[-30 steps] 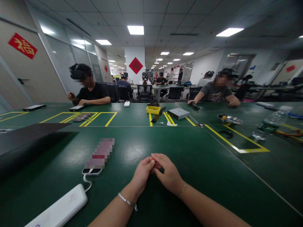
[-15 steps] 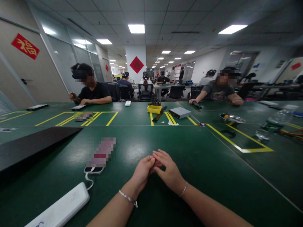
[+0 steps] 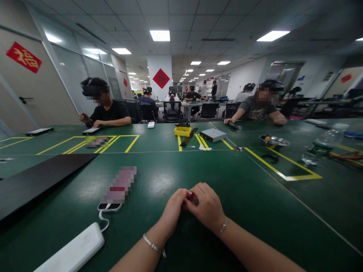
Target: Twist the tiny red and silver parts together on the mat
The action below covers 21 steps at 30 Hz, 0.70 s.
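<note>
My left hand (image 3: 173, 210) and my right hand (image 3: 207, 204) meet above the green table (image 3: 244, 223). Between their fingertips shows a small red object (image 3: 189, 193) with a pale spot, too small and too covered to name. My left thumb and fingers are closed around it, and the right thumb and index finger pinch it from the other side. To the left of my hands lies a phone (image 3: 120, 186) with a blurred screen, joined by a short white cable (image 3: 104, 221) to a white power bank (image 3: 75, 247).
A black panel (image 3: 42, 181) lies at the left. Farther back are a yellow bin (image 3: 182, 131), a grey box (image 3: 213, 135), a metal bowl (image 3: 274, 141) and a plastic bottle (image 3: 324, 145). Two people sit across the table; one person's hand (image 3: 231, 124) touches a dark cylinder.
The small red object has come into sight between my fingertips. My right fingers have curled inward, and both hands sit slightly lower in the picture. The view has shifted a little.
</note>
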Tool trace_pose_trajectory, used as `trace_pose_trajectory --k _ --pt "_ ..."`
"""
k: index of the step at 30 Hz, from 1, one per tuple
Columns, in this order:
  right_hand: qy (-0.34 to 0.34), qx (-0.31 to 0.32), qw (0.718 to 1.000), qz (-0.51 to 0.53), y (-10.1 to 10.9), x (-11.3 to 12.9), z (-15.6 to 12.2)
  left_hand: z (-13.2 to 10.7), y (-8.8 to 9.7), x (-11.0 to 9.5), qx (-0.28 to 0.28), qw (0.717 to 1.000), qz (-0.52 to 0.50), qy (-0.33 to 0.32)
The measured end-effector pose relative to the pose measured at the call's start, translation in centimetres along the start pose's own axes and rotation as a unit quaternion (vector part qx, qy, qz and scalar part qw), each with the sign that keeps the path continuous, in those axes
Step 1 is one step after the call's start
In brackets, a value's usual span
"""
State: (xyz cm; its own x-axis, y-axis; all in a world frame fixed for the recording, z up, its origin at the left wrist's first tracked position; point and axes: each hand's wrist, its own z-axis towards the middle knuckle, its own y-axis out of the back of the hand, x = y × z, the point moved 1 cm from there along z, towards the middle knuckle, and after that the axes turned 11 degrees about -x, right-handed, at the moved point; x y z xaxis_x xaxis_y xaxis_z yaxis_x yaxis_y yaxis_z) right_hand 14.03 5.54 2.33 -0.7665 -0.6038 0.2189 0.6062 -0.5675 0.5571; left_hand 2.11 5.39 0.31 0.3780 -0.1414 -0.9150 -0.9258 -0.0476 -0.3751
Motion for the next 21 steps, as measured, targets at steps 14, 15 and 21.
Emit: trace_pose_trajectory --k 14,15,21 --pt "-0.029 0.002 0.994 0.107 0.26 -0.39 0.00 -0.19 0.24 0.15 0.061 0.985 -0.117 0.109" --pt "-0.024 0.004 0.994 0.109 0.30 -0.43 0.06 -0.17 0.22 0.16 0.058 0.986 -0.112 0.109" --pt "0.009 0.019 0.997 0.068 0.21 -0.42 0.09 0.05 0.01 0.28 0.013 0.997 -0.042 0.064"
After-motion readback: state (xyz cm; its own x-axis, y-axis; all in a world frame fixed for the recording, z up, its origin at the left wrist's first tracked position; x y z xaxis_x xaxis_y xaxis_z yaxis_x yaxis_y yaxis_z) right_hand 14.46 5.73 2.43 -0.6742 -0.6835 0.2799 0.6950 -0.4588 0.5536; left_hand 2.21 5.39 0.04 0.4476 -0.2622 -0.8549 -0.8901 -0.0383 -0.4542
